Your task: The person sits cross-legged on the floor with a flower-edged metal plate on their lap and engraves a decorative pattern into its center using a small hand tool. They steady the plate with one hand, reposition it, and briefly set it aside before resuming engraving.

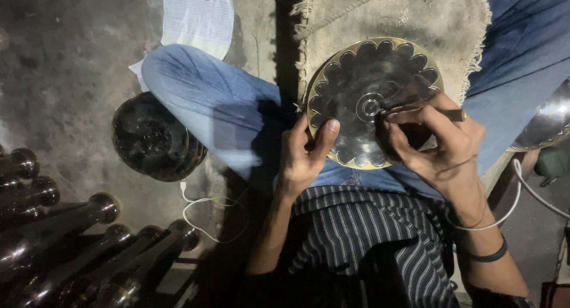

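A round metal plate (362,76) with a scalloped brass-coloured rim rests on my lap, over my jeans. My left hand (306,153) grips its lower left edge, thumb lying on the plate's face. My right hand (442,144) holds a thin wooden-handled tool (424,114) like a pen. The tool's tip touches the plate near the small ring at its centre. My right wrist wears a dark band.
A stack of dark metal plates (155,139) sits on the floor beside my left knee (178,70). Several dark metal tubes (71,248) lie at lower left. A sheet of paper (199,20) lies ahead, a mat (415,17) under the plate, a white cable (205,216) on the floor.
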The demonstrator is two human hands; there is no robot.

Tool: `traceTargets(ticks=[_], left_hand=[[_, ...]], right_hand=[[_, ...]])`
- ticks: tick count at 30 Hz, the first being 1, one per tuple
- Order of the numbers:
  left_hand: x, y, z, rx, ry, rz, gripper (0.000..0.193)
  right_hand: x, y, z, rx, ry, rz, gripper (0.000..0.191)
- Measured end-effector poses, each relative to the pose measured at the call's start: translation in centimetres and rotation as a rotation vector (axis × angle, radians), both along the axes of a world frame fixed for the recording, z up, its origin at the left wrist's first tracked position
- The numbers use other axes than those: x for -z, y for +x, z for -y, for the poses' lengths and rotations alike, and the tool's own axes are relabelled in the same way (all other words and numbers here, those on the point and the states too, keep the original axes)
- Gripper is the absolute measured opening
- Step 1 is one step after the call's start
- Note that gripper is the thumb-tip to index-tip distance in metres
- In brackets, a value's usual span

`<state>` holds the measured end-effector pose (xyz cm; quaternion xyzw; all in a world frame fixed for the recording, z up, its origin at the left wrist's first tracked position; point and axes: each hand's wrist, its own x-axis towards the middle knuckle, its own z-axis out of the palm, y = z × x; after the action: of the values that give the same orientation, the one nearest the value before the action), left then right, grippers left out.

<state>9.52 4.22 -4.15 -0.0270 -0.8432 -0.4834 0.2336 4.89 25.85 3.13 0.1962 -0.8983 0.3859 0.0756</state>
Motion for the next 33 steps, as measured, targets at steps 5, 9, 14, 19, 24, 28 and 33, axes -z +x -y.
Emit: traceTargets(ticks=[5, 9, 14, 19, 24, 28, 33], left_hand=[[-0.6, -0.2, 1.4, 0.195, 0.422, 0.293, 0.031], [-1.8, 0.6, 1.8, 0.242, 0.692, 0.711, 0.03], [-2.1, 2.1, -0.4, 0.472, 1.065, 0.6, 0.047], [-1.7, 2.3, -0.9, 0.48, 0.884, 0.54, 0.04], [-1.8, 2.0, -0.1, 0.391, 0.707, 0.593, 0.03], [-1.5, 1.6, 0.2, 0.447, 0.857, 0.667, 0.031], [-1.2, 1.5, 0.1, 0.439, 0.785, 0.661, 0.03]], right_hand=[[-0.4, 0.4, 0.8, 0.155, -0.267, 0.061, 0.011], [-1.7, 1.9, 1.6, 0.353, -0.48, 0.151, 0.01], [-2.8, 2.4, 2.7, 0.333, -0.368, 0.074, 0.009], [-2.1, 1.5, 3.1, 0.277, -0.237, 0.011, 0.012], [-0.4, 0.7, 3.3, 0.253, -0.242, 0.016, 0.016], [0.0, 0.7, 3.4, 0.259, -0.255, 0.069, 0.015], [0.6, 0.6, 3.8, 0.261, -0.248, -0.007, 0.014]])
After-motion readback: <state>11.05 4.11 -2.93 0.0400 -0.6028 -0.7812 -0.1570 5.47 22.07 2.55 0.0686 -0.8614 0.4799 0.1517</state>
